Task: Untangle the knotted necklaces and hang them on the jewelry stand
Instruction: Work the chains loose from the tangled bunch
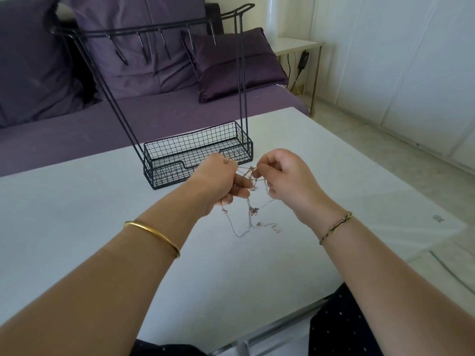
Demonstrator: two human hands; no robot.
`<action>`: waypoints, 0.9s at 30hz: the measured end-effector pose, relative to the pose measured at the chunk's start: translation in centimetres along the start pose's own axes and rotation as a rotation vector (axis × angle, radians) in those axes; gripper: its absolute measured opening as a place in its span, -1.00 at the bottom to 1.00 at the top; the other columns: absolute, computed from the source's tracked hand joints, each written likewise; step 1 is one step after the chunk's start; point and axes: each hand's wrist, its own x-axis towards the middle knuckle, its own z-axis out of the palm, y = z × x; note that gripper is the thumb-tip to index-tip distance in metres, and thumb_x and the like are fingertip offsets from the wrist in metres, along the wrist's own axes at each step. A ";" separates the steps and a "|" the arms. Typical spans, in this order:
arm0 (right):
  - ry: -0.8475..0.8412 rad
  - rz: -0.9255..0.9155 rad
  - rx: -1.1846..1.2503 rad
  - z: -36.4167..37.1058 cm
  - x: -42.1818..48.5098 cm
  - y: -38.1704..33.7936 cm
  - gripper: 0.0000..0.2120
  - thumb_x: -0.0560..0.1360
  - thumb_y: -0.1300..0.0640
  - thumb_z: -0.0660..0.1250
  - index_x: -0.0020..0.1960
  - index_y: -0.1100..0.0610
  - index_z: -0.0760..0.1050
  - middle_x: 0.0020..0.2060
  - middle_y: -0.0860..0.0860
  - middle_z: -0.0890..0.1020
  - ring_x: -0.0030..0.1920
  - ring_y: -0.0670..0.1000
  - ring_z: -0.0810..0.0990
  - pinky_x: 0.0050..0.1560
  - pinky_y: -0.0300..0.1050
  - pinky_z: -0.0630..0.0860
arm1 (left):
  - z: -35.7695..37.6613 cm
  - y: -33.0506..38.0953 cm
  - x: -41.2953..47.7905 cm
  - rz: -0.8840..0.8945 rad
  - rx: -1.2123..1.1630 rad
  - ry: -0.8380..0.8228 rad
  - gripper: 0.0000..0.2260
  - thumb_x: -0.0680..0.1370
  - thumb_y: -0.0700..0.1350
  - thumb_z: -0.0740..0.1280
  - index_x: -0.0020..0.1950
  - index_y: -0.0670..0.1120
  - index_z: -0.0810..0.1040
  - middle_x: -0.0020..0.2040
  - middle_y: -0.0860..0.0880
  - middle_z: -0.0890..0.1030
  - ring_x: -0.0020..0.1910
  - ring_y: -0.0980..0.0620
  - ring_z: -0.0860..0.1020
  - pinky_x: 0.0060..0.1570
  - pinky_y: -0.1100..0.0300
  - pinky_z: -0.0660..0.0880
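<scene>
1. Dotted dark cloth (341, 327) is seen nearest the lens, at the near edge of the table (77, 206). Both forearms reach forward over it, with a bangle (151, 237) worn on the left wrist and a cord bracelet (336, 226) on the right.
2. The untangling step is judged to be in hand, since the chains are knotted together and nothing has yet been hung.
3. The left hand (221, 181) is closed, its fingers curled round several strands. The right hand (285, 176) is closed too, with a strand pinched between thumb and forefinger.
4. The necklaces (253, 209) are held taut between the two hands, raised off the table. The tightest crossing lies just beside the right thumb and forefinger. Slack loops and small pendants hang below both hands, back toward the wrists; whether the lowest ends touch the table cannot be told.
5. The stand (164, 173) is set just beyond the knuckles, apart from both hands. Its hooks (164, 44) are high above them, and no chain is seen on them.
6. A gentle move is called for next — one strand is to be singled out and eased back through the crossing rather than pulled, since a pull would probably tighten such fine chain into a harder knot.
</scene>
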 end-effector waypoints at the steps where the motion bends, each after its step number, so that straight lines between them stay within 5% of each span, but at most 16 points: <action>1: -0.016 0.026 0.027 0.0 -0.1 -0.1 -0.81 0.55 0.30 0.20 -0.19 0.10 0.44 -0.38 -0.13 0.55 -0.52 -0.21 0.37 -0.41 -0.24 0.30 | 0.0 -0.1 0.0 0.002 0.003 0.008 -0.80 0.68 -0.19 0.05 -0.12 -0.13 0.34 -0.40 -0.04 0.60 -0.54 0.10 0.53 -0.55 0.29 0.27; 5: -0.036 0.080 0.031 -0.1 -0.3 -0.6 -0.84 0.54 0.28 0.22 -0.18 0.10 0.44 -0.35 -0.03 0.52 -0.48 -0.11 0.33 -0.41 -0.19 0.30 | 0.1 -0.1 0.0 0.045 0.054 0.046 -0.79 0.66 -0.22 0.00 -0.16 -0.14 0.29 -0.37 -0.10 0.61 -0.56 0.06 0.54 -0.58 0.29 0.27; 13: -0.054 0.010 0.005 -0.3 -0.5 -0.7 -0.95 0.47 0.18 0.39 -0.13 0.15 0.60 -0.52 -0.16 0.43 -0.55 -0.21 0.35 -0.50 -0.39 0.27 | 0.2 -0.4 0.3 0.209 0.232 0.117 -0.87 0.65 -0.13 0.08 0.02 -0.12 0.38 -0.44 -0.01 0.55 -0.58 0.09 0.42 -0.42 0.17 0.37; 27: -0.008 0.121 0.116 -0.7 -0.3 -0.8 -0.80 0.55 0.26 0.22 -0.24 0.12 0.46 -0.44 -0.01 0.54 -0.61 -0.17 0.25 -0.56 -0.29 0.20 | 0.0 -0.3 0.3 0.191 0.164 -0.038 -0.96 0.55 -0.20 0.32 -0.09 -0.10 0.54 -0.44 -0.01 0.49 -0.48 0.08 0.41 -0.40 0.24 0.38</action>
